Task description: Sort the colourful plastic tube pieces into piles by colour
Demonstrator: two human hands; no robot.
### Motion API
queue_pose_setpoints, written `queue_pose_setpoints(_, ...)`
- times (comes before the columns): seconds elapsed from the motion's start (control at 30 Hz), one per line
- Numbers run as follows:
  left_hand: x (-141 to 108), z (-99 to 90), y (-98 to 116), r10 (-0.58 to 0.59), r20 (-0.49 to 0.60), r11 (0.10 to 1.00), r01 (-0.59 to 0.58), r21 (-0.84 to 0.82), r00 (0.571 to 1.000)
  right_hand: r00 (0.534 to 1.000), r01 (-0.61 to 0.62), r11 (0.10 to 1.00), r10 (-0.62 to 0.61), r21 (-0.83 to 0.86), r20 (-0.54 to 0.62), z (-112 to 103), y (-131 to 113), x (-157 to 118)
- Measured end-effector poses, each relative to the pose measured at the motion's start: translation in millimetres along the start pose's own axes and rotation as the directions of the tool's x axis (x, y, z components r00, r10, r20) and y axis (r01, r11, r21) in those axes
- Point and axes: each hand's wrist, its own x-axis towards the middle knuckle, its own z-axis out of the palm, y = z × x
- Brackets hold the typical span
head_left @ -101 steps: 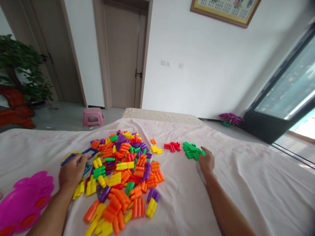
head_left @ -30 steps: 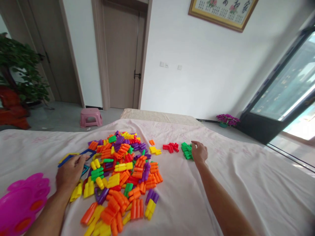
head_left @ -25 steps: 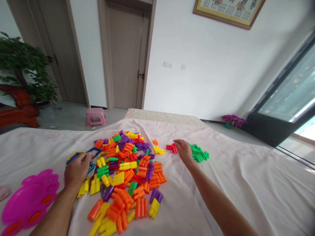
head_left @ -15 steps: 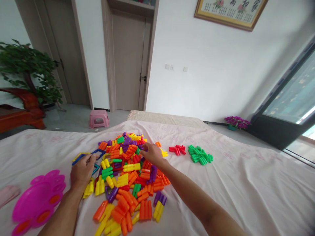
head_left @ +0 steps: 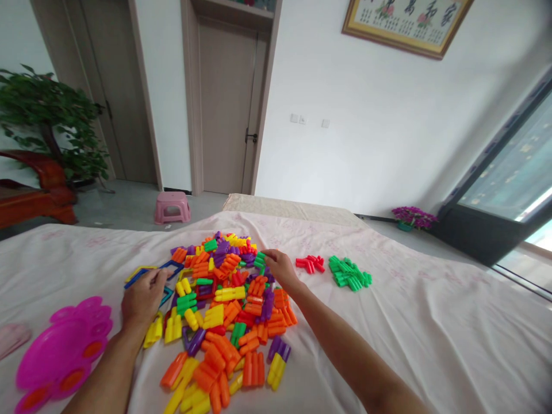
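Right hand [head_left: 282, 269] onto green block [head_left: 259, 260] (framed 家和 [head_left: 440, 12])

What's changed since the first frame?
Right hand left the green pile and moved left to the mixed heap; its fingertips now appear to pinch a green block. Left hand stayed at the heap's left edge; the red blocks stayed put.

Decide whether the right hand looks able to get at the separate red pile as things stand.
Probably yes: the red pile lies just to the right of the right hand, with only cloth showing between them. The hand appears to grip a green piece, which may need putting down first.
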Motion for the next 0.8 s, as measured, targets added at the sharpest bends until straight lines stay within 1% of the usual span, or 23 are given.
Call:
queue_pose_setpoints(0.07,1.0,0.8,-3.1,-0.007,0.004,1.0,0.007,0.023,1.0,0.994,-0.025,0.996,0.033,0.086,-0.102,-18.7,20.4,-4.4)
queue_pose_setpoints(0.13,2.0,2.2,-6.4,-0.008,0.009,0.999,0.008,0.04,1.0,0.973,-0.056,0.992,0.081,0.116,-0.218,-43.6,41.3,-10.3)
queue_pose_setpoints(0.2,2.8,3.5,-8.8,0.001,0.01,0.999,-0.001,0.051,1.0,0.937,-0.088,0.993,0.11,0.081,-0.332,-74.9,60.3,-16.9)
queue_pose_setpoints(0.27,3.1,4.4,-10.2,0.01,0.006,0.998,-0.011,0.062,1.0,0.897,-0.149,0.989,0.133,-0.004,-0.422,-110.2,76.3,-23.5)
queue_pose_setpoints(0.37,3.5,5.4,-11.9,0.017,0.011,0.997,-0.018,0.074,1.0,0.831,-0.323,0.935,0.206,-0.147,-0.517,-161.9,94.9,-32.4)
queue_pose_setpoints(0.47,4.7,6.4,-14.2,0.014,0.012,0.996,-0.015,0.091,1.0,0.739,-0.51,0.832,0.293,-0.22,-0.607,-200.9,108.6,-39.3)
queue_pose_setpoints(0.53,5.7,6.6,-15.4,0.003,0.015,0.995,-0.005,0.097,1.0,0.701,-0.582,0.777,0.327,-0.242,-0.634,-217.3,115.8,-43.0)
queue_pose_setpoints(0.57,6.0,6.4,-15.6,0.0,0.018,0.995,-0.001,0.097,1.0,0.693,-0.604,0.755,0.34,-0.255,-0.636,-222.8,118.8,-44.5)
queue_pose_setpoints(0.63,6.2,5.7,-15.1,-0.007,0.024,0.995,0.004,0.097,1.0,0.695,-0.632,0.72,0.365,-0.285,-0.62,-229.7,123.7,-47.2)
queue_pose_setpoints(0.73,5.3,4.1,-12.1,-0.008,0.03,0.995,0.005,0.095,1.0,0.683,-0.661,0.685,0.381,-0.306,-0.623,-232.1,126.7,-49.1)
queue_pose_setpoints(0.8,4.1,3.3,-9.8,-0.008,0.031,0.997,0.006,0.083,0.999,0.676,-0.655,0.685,0.342,-0.318,-0.653,-228.3,124.8,-47.8)
